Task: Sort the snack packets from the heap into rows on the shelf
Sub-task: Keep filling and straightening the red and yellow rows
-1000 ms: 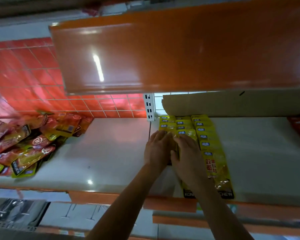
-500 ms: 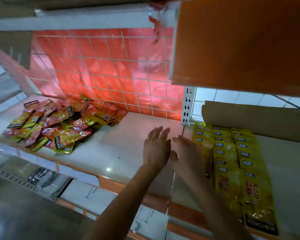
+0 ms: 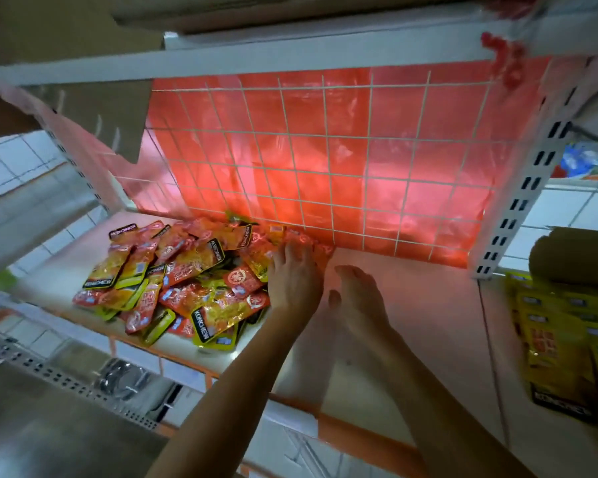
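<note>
1. The shelf (image 3: 411, 305) is a white board backed by a wire grid (image 3: 325, 150) with a red sheet behind it.
2. The heap (image 3: 180, 274) of red, orange and yellow snack packets lies loose on the shelf's left half, running from the back edge almost to the front edge, with packets overlapping at all angles.
3. The left hand (image 3: 296, 277) lies on the heap's right side near the back edge, fingers stretched out flat on the packets, released rather than grasping.
4. The right hand (image 3: 356, 291) is just beside it over bare shelf, fingers loosely straight and holding nothing.
5. Past a slotted upright (image 3: 518, 201), the neighbouring shelf bay to the right holds yellow packets (image 3: 560, 339) laid in overlapping rows running back to front.
6. A cardboard roll (image 3: 573, 257) lies along the back edge of that bay, behind the rows.
</note>
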A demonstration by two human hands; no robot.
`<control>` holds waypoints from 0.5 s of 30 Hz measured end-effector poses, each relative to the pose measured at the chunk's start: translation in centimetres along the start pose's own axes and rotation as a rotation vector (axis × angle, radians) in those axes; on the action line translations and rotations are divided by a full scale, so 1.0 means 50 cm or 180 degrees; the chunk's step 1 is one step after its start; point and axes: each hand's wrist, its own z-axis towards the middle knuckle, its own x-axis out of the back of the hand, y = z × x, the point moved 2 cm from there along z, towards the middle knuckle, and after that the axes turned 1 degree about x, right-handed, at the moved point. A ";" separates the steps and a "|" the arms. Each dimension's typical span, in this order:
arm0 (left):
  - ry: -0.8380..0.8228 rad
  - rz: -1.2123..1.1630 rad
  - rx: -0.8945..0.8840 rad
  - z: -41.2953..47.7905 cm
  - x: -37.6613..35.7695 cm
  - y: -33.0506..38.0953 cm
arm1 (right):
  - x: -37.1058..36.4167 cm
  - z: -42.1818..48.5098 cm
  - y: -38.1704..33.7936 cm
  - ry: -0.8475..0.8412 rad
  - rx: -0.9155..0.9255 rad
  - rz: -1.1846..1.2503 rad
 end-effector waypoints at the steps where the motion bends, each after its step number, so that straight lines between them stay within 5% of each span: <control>1: -0.0058 0.0002 -0.0087 0.014 -0.003 -0.013 | -0.006 0.012 -0.014 0.0034 -0.0044 0.0034; 10: -0.0440 -0.0552 -0.0846 0.065 -0.015 -0.092 | -0.033 0.095 -0.064 0.0463 -0.0345 0.0765; 15: 0.0074 -0.1581 -0.0522 0.069 0.022 -0.129 | -0.046 0.110 -0.098 0.0945 -0.0558 0.1300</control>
